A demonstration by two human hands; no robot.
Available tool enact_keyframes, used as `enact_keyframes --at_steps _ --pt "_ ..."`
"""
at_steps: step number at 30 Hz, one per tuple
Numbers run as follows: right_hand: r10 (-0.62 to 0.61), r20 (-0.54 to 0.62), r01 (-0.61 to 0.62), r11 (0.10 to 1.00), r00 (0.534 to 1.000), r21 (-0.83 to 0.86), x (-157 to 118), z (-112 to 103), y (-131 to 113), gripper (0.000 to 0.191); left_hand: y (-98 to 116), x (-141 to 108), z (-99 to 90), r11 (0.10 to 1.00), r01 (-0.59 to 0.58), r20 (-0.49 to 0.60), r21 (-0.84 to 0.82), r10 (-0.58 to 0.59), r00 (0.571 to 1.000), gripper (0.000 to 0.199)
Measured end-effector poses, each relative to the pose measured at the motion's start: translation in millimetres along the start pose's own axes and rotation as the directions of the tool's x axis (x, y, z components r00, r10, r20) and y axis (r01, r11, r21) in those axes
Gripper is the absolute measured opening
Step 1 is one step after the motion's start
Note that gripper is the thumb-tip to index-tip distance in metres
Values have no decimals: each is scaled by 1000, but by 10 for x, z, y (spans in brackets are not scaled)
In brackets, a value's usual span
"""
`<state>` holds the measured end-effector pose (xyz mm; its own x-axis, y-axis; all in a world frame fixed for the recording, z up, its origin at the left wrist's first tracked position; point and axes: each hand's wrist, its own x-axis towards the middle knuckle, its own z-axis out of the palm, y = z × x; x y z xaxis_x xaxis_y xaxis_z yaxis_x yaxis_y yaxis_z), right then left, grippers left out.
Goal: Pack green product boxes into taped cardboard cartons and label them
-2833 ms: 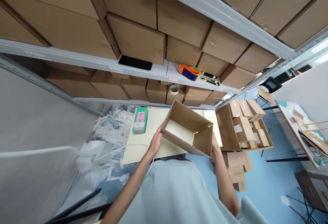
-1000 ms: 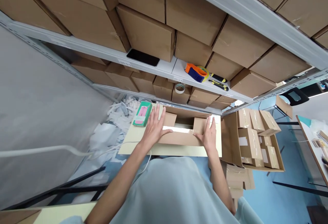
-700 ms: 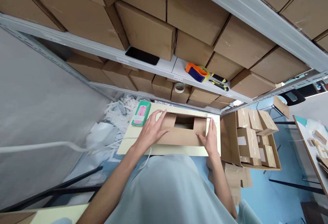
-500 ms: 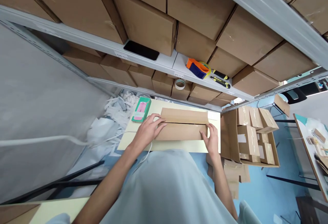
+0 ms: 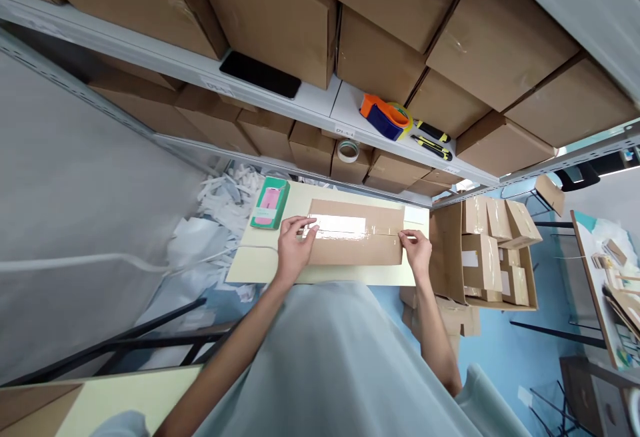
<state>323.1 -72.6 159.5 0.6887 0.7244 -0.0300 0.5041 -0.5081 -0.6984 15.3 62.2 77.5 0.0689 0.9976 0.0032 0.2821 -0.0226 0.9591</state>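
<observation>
A flat, long cardboard box lies on the pale yellow tabletop in front of me. Clear tape runs lengthwise over its upper face and reflects a bright white patch on the left half. My left hand grips the box's left end, thumb and fingertips close together at the edge. At the opposite end my right hand pinches the right edge between thumb and fingers. Left of the box lies a green package with a pink item showing in it.
Above the table, a grey shelf carries cardboard boxes, a black phone, an orange and blue tape dispenser and yellow-black utility knives. A tape roll sits lower. Right stands a large carton of small boxes. White scraps pile left.
The box's upper face showed two flaps with a dark open gap; now a taped face with a glossy reflection is up. Both hands remain at its ends. The view has shifted slightly.
</observation>
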Motion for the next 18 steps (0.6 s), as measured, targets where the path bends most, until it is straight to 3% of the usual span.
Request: enact_keyframes --at_steps 5,9,12,18 --pt "-24 82 19 998 996 53 -95 -36 -8 53 -15 -74 27 1000 15 0 5 -15 1000 35" --pt "-143 75 151 982 987 -109 -304 -6 -67 48 65 -146 -1 992 -108 -37 58 110 993 32" --pt "-169 73 180 965 983 -192 -388 12 -101 48 99 -166 -9 986 -143 -44 86 148 988 31" --pt "-148 104 164 972 984 -170 -261 -34 -114 41 47 -132 -4 984 -157 -34 81 161 986 32"
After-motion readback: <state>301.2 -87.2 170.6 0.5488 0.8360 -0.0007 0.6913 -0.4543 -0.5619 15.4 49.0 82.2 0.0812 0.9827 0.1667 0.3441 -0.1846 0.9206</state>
